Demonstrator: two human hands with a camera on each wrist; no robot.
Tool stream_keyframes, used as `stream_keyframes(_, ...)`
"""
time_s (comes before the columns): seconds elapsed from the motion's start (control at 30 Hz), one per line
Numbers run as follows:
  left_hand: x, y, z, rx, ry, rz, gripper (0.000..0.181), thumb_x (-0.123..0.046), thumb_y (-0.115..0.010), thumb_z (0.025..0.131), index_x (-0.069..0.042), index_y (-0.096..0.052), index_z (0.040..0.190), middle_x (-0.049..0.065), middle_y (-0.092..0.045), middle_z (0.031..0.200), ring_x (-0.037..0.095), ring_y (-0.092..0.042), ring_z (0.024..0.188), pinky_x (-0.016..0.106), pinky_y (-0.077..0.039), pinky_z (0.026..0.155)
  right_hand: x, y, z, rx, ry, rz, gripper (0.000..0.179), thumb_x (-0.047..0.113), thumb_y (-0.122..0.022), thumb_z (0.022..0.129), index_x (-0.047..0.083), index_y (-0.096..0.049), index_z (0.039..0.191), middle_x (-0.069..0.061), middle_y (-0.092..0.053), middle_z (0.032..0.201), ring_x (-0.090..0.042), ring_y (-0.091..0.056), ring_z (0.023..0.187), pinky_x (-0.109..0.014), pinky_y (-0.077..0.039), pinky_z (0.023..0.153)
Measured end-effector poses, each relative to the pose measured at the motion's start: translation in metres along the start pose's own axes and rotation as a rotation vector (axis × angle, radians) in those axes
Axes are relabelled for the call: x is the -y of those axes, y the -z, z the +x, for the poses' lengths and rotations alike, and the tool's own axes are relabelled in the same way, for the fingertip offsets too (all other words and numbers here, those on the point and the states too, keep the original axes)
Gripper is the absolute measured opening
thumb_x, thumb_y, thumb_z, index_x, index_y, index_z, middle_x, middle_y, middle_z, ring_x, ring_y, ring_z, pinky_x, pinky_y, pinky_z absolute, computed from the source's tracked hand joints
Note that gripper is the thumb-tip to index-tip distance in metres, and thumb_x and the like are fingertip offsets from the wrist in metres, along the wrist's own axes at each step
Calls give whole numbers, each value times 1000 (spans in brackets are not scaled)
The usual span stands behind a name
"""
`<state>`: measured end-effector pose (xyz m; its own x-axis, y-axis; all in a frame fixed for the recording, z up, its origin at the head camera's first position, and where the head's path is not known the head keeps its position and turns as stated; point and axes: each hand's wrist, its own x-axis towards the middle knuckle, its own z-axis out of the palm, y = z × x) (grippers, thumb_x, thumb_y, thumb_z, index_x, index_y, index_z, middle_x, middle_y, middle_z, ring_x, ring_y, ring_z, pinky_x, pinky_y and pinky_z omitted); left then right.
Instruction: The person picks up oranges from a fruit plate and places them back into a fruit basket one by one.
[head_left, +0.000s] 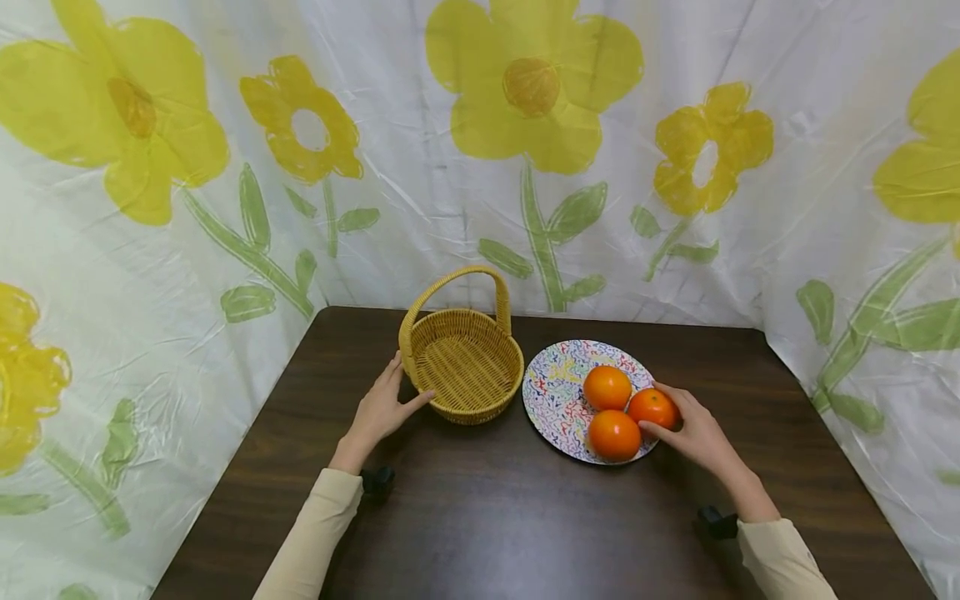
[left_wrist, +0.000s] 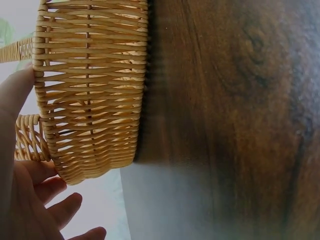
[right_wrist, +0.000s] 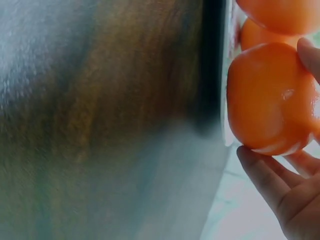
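A yellow wicker basket (head_left: 468,367) with an arched handle stands on the table. My left hand (head_left: 381,410) rests against its near left side, thumb at the rim and fingers spread by the foot of the handle; the left wrist view shows this hand (left_wrist: 35,200) beside the woven wall. On a patterned plate (head_left: 551,400) lie three orange persimmons. My right hand (head_left: 697,429) grips the rightmost persimmon (head_left: 651,407) between thumb and fingers. The other two, a back persimmon (head_left: 607,387) and a front persimmon (head_left: 614,435), sit close beside it. In the right wrist view, fingertips touch the held persimmon (right_wrist: 270,100).
The dark wooden table (head_left: 510,525) carries the basket left of the plate, their rims close together. A white curtain (head_left: 397,225) with yellow flowers hangs behind and along both sides of the table.
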<state>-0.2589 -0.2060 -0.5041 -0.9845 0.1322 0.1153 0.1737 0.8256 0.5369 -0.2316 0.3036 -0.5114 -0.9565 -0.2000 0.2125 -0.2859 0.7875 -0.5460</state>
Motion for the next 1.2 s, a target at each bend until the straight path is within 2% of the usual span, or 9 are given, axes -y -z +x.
stream_keyframes(0.3, -1, 2, 0, 20, -8, 9, 90, -64, -51, 84, -19, -10, 151, 9, -8, 156, 36, -23, 138, 59, -33, 100, 8, 11, 2, -38, 18, 6, 74, 41, -74, 76, 4, -46, 134, -20, -50, 123, -36, -52, 103, -58, -45, 83)
stream_keyframes(0.43, -3, 2, 0, 15, -9, 20, 89, -60, -54, 85, -17, -11, 151, 10, -9, 156, 37, -23, 137, 59, -32, 101, 11, 15, 5, -68, 33, 16, 73, 38, -76, 75, 6, -47, 134, -21, -50, 123, -37, -53, 103, -58, -46, 82)
stream_keyframes(0.6, -4, 4, -1, 10, -18, 41, 91, -63, -52, 84, -14, -13, 151, 13, -12, 155, 40, -27, 135, 59, -32, 100, 17, 21, 11, -73, 25, 27, 74, 39, -75, 76, 9, -46, 136, -20, -49, 127, -37, -52, 104, -58, -46, 81)
stream_keyframes(0.93, -4, 5, 1, 11, -11, 74, 93, -66, -50, 83, -18, -8, 151, 12, -13, 155, 41, -29, 134, 58, -30, 103, 35, 31, 26, -85, 43, 79, 74, 38, -74, 77, 15, -43, 140, -18, -46, 131, -36, -51, 107, -57, -46, 82)
stream_keyframes(1.0, -3, 5, 1, 7, -13, 79, 93, -66, -50, 83, -18, -7, 151, 12, -14, 155, 40, -28, 135, 58, -29, 103, 38, 30, 28, -88, 53, 79, 74, 39, -74, 77, 15, -43, 140, -17, -47, 131, -34, -52, 105, -54, -48, 81)
stream_keyframes(1.2, 0, 3, 0, -5, -19, 97, 92, -66, -51, 82, -18, -12, 151, 11, -17, 154, 37, -27, 136, 57, -29, 104, 48, 25, 34, -97, 83, 74, 72, 36, -75, 77, 15, -44, 138, -13, -50, 126, -22, -53, 88, -38, -51, 67)
